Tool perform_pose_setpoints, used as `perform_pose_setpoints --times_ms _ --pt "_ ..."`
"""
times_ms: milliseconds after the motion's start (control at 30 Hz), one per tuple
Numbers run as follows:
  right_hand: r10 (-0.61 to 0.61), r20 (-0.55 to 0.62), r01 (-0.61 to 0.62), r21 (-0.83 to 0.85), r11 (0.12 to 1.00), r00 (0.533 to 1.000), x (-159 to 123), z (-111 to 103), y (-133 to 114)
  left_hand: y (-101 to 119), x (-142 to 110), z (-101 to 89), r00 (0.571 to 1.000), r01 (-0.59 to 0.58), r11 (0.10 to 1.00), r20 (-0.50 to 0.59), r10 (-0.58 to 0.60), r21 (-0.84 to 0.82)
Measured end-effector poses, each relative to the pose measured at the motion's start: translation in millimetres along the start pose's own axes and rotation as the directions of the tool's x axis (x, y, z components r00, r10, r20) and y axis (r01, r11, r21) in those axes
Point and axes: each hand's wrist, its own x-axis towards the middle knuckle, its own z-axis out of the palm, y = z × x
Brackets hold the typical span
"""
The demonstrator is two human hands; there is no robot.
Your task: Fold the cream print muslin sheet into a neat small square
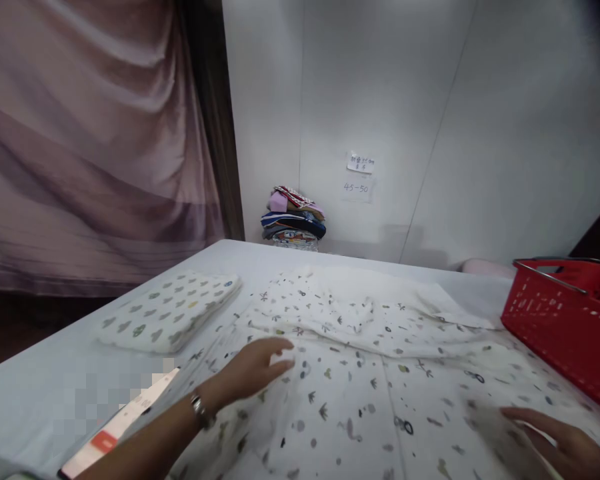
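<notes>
A large white cloth [350, 400] printed with small leaves, animals and dots is spread over the table, its far part lying in loose folds. My left hand [260, 365], with a metal-banded watch [200, 410] at the wrist, hovers over or rests on the cloth; thumb and fingers are apart and hold nothing. At the lower right, my right hand [570, 443] has its fingers around a raised, blurred edge of the same cloth. Part of that hand is cut off by the frame.
A folded white cloth with cloud prints [180, 310] lies to the left. Beside my left forearm is a phone [130, 417] with a lit screen. A red plastic basket [565, 320] stands at the right edge. Folded fabrics [294, 220] are piled against the wall.
</notes>
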Motion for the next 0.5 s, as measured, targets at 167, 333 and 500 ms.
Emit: perform_pose_setpoints --times_ms 167,333,500 --pt "-0.109 0.157 0.105 0.030 0.994 0.982 78.9 21.5 -67.6 3.3 94.2 4.9 0.990 -0.096 0.989 -0.095 0.107 0.114" --pt "-0.158 0.075 0.166 -0.114 0.980 0.985 145.6 48.0 -77.9 22.1 177.8 35.3 0.966 -0.235 0.943 -0.049 0.254 0.236" --pt "-0.075 0.066 0.095 -0.401 0.911 0.995 189.6 61.7 -40.1 27.6 236.8 69.1 0.957 -0.271 0.883 0.007 0.291 0.383"
